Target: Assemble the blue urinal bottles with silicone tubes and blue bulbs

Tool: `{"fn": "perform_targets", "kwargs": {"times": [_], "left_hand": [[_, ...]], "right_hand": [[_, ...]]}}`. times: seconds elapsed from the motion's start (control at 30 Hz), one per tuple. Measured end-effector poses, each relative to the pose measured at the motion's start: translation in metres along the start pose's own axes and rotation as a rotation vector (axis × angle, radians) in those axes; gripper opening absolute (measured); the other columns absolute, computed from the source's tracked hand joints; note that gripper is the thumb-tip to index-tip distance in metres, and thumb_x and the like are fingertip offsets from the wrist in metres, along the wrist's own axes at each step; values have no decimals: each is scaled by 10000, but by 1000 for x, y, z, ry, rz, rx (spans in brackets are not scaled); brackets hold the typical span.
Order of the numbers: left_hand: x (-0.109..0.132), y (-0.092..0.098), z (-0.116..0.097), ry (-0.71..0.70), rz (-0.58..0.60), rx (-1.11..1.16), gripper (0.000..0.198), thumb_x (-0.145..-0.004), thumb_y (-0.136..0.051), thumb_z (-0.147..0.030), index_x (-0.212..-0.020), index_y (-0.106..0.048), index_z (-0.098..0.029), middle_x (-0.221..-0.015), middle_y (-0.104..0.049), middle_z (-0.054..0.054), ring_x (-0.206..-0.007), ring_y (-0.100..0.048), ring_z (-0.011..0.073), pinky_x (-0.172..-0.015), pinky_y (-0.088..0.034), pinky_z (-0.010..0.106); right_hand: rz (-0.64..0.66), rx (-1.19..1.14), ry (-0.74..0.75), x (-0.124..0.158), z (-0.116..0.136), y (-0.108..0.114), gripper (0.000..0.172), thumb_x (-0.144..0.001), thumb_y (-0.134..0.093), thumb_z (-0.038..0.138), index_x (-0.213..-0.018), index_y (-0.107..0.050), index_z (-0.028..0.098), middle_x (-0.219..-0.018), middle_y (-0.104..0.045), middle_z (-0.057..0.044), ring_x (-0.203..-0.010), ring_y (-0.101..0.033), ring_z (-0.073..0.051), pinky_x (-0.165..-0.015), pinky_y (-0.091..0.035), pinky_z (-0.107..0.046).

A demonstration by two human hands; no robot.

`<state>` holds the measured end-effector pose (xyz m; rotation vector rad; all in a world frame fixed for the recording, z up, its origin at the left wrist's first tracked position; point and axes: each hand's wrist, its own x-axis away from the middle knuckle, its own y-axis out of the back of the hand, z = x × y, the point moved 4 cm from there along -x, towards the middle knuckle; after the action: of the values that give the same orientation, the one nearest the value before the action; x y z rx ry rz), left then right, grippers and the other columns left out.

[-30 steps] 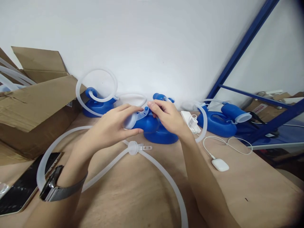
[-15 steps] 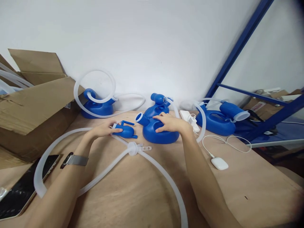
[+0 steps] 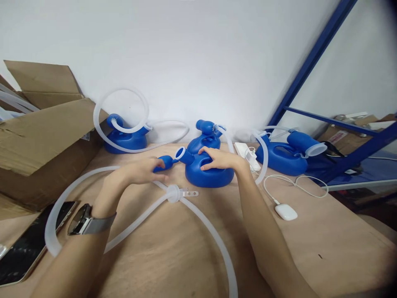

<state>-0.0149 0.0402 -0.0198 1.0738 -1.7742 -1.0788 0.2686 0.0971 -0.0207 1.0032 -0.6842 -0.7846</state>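
Note:
My right hand (image 3: 220, 159) grips the handle of a blue plastic urinal bottle (image 3: 209, 178), which stands upright on the table, its open neck tilted to the left. To its left, my left hand (image 3: 141, 170) has its fingers around the near end of a small blue urinal funnel (image 3: 167, 162); my hand hides much of the piece. The funnel's thin tip points at the bottle's neck. Just in front lies a coiled translucent hose (image 3: 214, 225), gathered by a round white clip (image 3: 173, 193) with a holed strap.
Other blue bottles with hoses stand along the wall: one at left (image 3: 128, 140), one behind mine (image 3: 204, 142), one at right (image 3: 281, 159). A cardboard box (image 3: 52, 136) and a dark tablet (image 3: 26, 248) are left. A power strip (image 3: 245, 153) and white corded device (image 3: 285, 212) are right.
My left hand has turned over the funnel and changed its hold; the funnel's tip now points right, toward the bottle neck. My right hand stays on the bottle.

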Motion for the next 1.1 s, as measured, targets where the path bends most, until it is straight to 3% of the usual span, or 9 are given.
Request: {"fn": "perform_targets", "kwargs": {"times": [0.13,0.23,0.33,0.5,0.57,0.63,0.7,0.87,1.1], "left_hand": [[19,-25,-46,-20,284,-42,662,-683,-774,-637,-1206,-699,-239,-1156,-778,89,-999,-743,319,-802,-562,353],[14,-51,-67,9,235,-179,518,-665,-816,-507,-1075,-722,-205,-1029,-781,120,-874,-749,338,-660,-535,356],[8,-58,-75,-11,130,-217,358,-797,-705,-370,-1088,-702,-162,-1084,-767,173,-946,-747,351,-716,-538,371],[19,-8,-60,-82,-33,-196,545,-865,-593,-369,-1369,-556,-166,-1221,-731,158,-1099,-715,346,-880,-542,397],[26,21,-49,-138,-227,-45,617,-885,-560,-483,-1419,-513,-178,-1204,-733,138,-1076,-719,341,-885,-550,405],[28,39,-30,-70,-410,78,778,-848,-590,-593,-1475,-425,-164,-1217,-723,154,-1064,-719,349,-886,-558,422],[24,41,-15,-11,-472,158,863,-784,-650,-668,-1446,-407,-170,-1231,-715,171,-1043,-722,350,-883,-563,434],[7,23,-4,-88,-325,201,737,-764,-624,-784,-1228,-522,-220,-1152,-746,152,-1054,-721,356,-912,-563,451],[16,35,15,-36,-363,168,716,-745,-657,-769,-1242,-582,-260,-1258,-735,168,-1103,-710,378,-930,-568,488]], "right_hand": [[2,-18,8,-1,-2,0,705,-857,-765,466,-1473,-520,227,-1276,-684,-123,-1169,-664,-334,-977,-527,-405],[-2,-41,28,-3,-4,-2,735,-858,-769,476,-1502,-517,228,-1355,-667,-131,-1207,-664,-332,-1016,-526,-405],[-12,-50,38,-4,-7,-3,752,-852,-774,483,-1513,-525,225,-1377,-666,-136,-1219,-667,-340,-1035,-530,-418],[-1,-75,47,-4,-5,-2,748,-840,-787,460,-1507,-537,228,-1409,-663,-129,-1258,-649,-348,-1075,-513,-439],[32,-92,55,-2,-1,-2,753,-828,-797,470,-1498,-545,235,-1414,-664,-118,-1240,-658,-343,-1062,-518,-427],[72,-111,65,0,3,-2,766,-814,-806,489,-1492,-548,243,-1406,-669,-106,-1203,-674,-333,-1037,-529,-410],[88,-122,69,2,6,-2,777,-796,-819,496,-1481,-553,244,-1396,-673,-100,-1174,-684,-324,-1017,-536,-401],[84,-130,69,2,8,-3,773,-790,-827,492,-1469,-558,238,-1360,-690,-102,-1149,-693,-318,-999,-541,-397],[67,-127,83,0,3,-3,763,-790,-831,514,-1463,-572,267,-1385,-682,-87,-1177,-682,-313,-1012,-539,-389]]}}
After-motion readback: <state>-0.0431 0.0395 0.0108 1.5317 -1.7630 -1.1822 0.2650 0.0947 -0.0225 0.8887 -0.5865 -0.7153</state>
